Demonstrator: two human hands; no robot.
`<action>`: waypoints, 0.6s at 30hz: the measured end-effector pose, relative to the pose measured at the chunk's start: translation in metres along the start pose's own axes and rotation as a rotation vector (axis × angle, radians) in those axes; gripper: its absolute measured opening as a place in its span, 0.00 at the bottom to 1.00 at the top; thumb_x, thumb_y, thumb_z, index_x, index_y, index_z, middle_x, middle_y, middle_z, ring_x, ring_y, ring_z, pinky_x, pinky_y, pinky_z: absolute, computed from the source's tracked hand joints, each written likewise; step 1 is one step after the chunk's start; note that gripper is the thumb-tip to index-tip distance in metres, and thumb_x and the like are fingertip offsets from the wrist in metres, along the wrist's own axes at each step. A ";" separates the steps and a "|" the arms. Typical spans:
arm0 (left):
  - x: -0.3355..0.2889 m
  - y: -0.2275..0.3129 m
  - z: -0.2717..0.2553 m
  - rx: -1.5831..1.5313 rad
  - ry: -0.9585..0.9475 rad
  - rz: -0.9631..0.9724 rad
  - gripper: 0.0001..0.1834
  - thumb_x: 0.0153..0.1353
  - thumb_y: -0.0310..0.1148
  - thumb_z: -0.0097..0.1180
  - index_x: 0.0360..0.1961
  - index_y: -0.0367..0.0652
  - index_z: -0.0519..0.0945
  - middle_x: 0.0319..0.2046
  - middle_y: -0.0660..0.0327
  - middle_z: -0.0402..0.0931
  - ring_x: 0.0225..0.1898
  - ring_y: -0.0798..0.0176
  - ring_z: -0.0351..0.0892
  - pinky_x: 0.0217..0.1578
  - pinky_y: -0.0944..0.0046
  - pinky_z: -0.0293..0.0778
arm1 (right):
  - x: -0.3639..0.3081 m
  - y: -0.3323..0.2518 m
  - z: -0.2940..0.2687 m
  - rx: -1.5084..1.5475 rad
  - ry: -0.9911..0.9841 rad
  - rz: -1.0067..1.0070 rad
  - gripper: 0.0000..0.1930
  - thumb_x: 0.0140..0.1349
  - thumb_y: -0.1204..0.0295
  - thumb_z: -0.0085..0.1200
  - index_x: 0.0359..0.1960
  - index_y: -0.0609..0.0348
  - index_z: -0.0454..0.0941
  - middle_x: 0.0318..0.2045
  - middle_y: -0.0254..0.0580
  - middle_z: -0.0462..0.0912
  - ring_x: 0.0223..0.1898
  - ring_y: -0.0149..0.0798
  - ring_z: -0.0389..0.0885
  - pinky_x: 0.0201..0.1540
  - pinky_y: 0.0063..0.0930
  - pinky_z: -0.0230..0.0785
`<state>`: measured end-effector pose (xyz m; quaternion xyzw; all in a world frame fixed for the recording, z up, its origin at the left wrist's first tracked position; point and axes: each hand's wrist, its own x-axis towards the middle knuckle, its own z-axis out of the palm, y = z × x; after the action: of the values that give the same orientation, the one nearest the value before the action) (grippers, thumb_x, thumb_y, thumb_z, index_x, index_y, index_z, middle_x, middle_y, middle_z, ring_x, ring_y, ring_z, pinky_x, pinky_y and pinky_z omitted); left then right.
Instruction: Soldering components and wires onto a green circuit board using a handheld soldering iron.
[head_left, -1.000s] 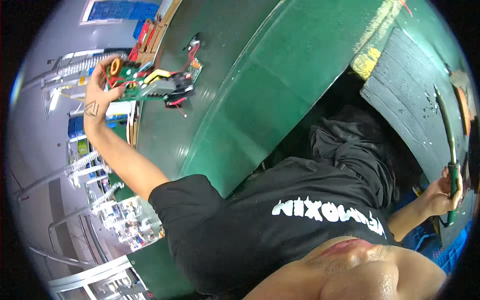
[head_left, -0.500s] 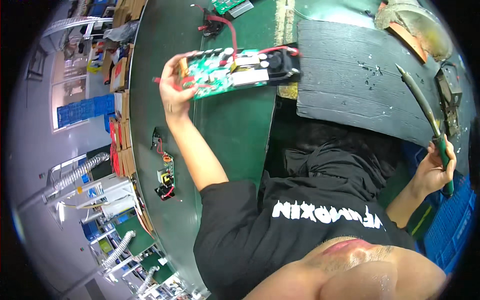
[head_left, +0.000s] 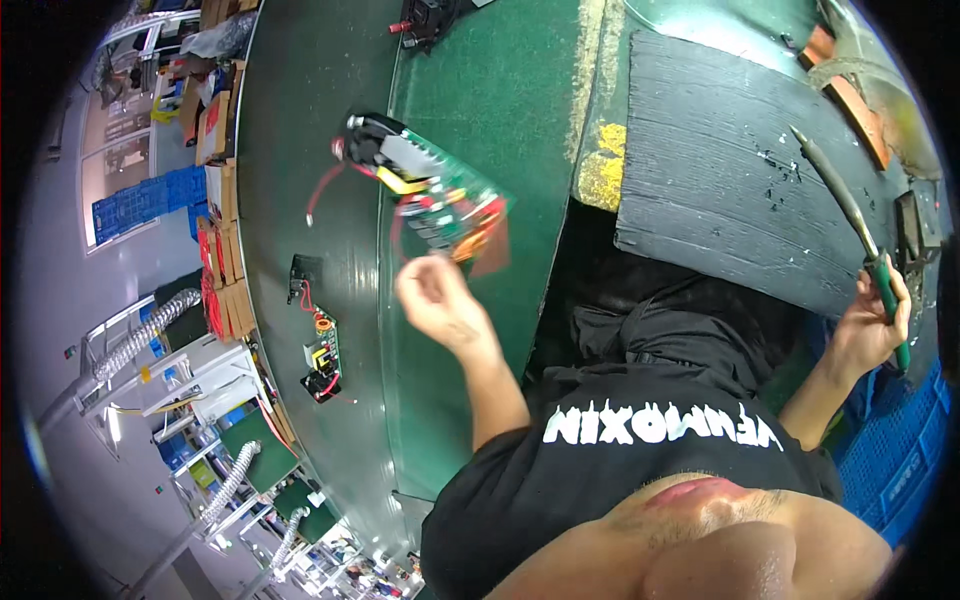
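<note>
A green circuit board point(head_left: 432, 180) with a black fan at one end, a coil and red wires lies aslant over the seam between a dark strip and the green tabletop, partly smeared by motion. Just below its near end is my left hand point(head_left: 440, 300). Its fingers are loosely curled, with a gap to the thumb; whether they still touch the board I cannot tell. At the right, my right hand point(head_left: 872, 325) grips the green handle of a soldering iron point(head_left: 842, 190). The iron's tip points up and left over a dark grey board point(head_left: 710, 150) specked with dark bits.
Another circuit board point(head_left: 325, 340) lies on the dark strip at the left. A black part with a red wire end point(head_left: 428, 20) is at the far edge. Right of the grey board are an orange block point(head_left: 855, 115) and a dark metal stand point(head_left: 915, 225). Blue crates point(head_left: 895, 450) stand lower right.
My left hand has come down and right, turning the circuit board so its fan end now points up and left. The right hand and soldering iron have hardly moved.
</note>
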<state>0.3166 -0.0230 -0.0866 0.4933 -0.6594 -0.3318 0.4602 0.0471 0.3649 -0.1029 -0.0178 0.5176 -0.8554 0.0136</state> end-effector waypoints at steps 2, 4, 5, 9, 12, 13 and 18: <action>-0.028 0.040 0.026 0.230 -0.417 0.510 0.08 0.49 0.23 0.56 0.32 0.39 0.75 0.30 0.57 0.74 0.30 0.59 0.74 0.39 0.61 0.70 | -0.001 0.011 -0.001 0.003 0.004 0.021 0.19 0.60 0.60 0.40 0.42 0.64 0.74 0.45 0.54 0.75 0.40 0.42 0.76 0.38 0.28 0.69; -0.023 0.058 0.041 0.111 -0.525 0.881 0.10 0.44 0.27 0.59 0.32 0.39 0.77 0.36 0.56 0.74 0.35 0.51 0.74 0.45 0.54 0.66 | -0.004 0.011 0.010 0.057 -0.068 -0.055 0.19 0.63 0.61 0.39 0.41 0.65 0.75 0.45 0.52 0.75 0.41 0.39 0.75 0.37 0.27 0.67; -0.012 0.064 0.043 0.306 -0.525 0.872 0.12 0.44 0.28 0.59 0.33 0.39 0.76 0.38 0.56 0.74 0.38 0.51 0.72 0.47 0.53 0.64 | -0.006 0.008 0.007 0.074 -0.082 -0.048 0.19 0.62 0.61 0.39 0.40 0.65 0.75 0.44 0.52 0.75 0.41 0.40 0.75 0.37 0.27 0.67; 0.034 0.056 0.022 0.921 -0.569 0.621 0.25 0.39 0.35 0.67 0.39 0.39 0.73 0.35 0.54 0.72 0.40 0.50 0.70 0.43 0.56 0.67 | -0.015 0.006 -0.006 0.098 -0.069 -0.078 0.18 0.62 0.59 0.41 0.39 0.62 0.75 0.44 0.50 0.75 0.38 0.39 0.75 0.34 0.26 0.68; 0.037 0.042 0.010 0.876 -0.824 0.720 0.19 0.38 0.35 0.67 0.32 0.39 0.75 0.29 0.56 0.73 0.36 0.53 0.71 0.36 0.58 0.69 | -0.017 0.016 -0.017 0.098 0.039 -0.100 0.17 0.61 0.59 0.42 0.37 0.61 0.74 0.44 0.49 0.75 0.33 0.37 0.77 0.31 0.23 0.71; 0.037 0.039 0.013 0.870 -0.830 0.754 0.19 0.38 0.35 0.67 0.32 0.39 0.75 0.29 0.56 0.73 0.36 0.53 0.71 0.36 0.58 0.69 | -0.017 0.020 -0.023 0.114 0.086 -0.088 0.17 0.62 0.59 0.42 0.37 0.61 0.74 0.44 0.48 0.75 0.31 0.37 0.77 0.31 0.23 0.71; 0.032 0.067 0.029 0.756 -0.762 0.558 0.13 0.40 0.30 0.66 0.28 0.38 0.78 0.24 0.57 0.73 0.29 0.57 0.73 0.35 0.61 0.70 | -0.011 0.022 -0.026 0.172 0.223 -0.056 0.15 0.60 0.60 0.43 0.34 0.61 0.73 0.42 0.49 0.74 0.29 0.40 0.78 0.26 0.24 0.69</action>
<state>0.2637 -0.0340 -0.0285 0.2776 -0.9545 -0.0947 0.0541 0.0567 0.3783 -0.1351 0.0642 0.4398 -0.8933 -0.0664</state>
